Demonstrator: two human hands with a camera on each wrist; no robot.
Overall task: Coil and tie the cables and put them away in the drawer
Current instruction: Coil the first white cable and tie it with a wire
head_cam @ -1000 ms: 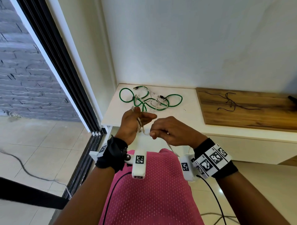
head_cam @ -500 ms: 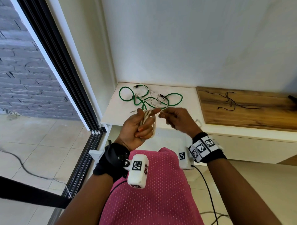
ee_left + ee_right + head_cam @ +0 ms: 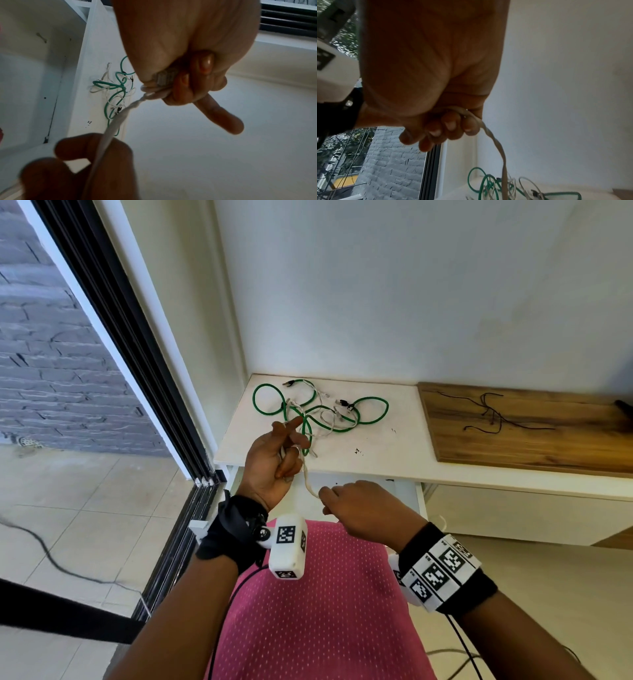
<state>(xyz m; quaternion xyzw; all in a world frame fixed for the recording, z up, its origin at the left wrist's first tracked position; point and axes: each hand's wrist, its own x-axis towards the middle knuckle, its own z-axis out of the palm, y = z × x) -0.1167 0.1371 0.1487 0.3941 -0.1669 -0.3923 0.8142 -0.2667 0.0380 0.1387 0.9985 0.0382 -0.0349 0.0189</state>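
While raised palm-up at the left, just above the front edge of the table [image 3: 376, 463], gripped a small bundle of white cable [image 3: 307, 478] in the left hand [image 3: 274, 460]: three fingers and thumb curled round the loops and a grey plug, index finger pointing out straight and free. Left one twisted strand free, leading out of that fist. Ran down and to the right, long axis on a slant, nearly taut, to the right hand [image 3: 363, 508]. Pinched there between curled fingers and thumb, lower than the bundle and nearer the body, over the open drawer [image 3: 30, 81] under the table.

Judged as mid-coil or about to tie off: bundle up and to the left of the right hand, so probably a matter of carrying the strand up and leftward round the loops, with the left hand as the fixed anchor. Risk, as a guess, of the loops springing loose if that grip eased.

Farther back on the table, beyond both hands, lay a green cable [image 3: 373, 409] tangled with thin white ones, not yet coiled. At the far right, well apart, showed a wooden board [image 3: 531, 440] with a loose black cord [image 3: 493, 416] on it.
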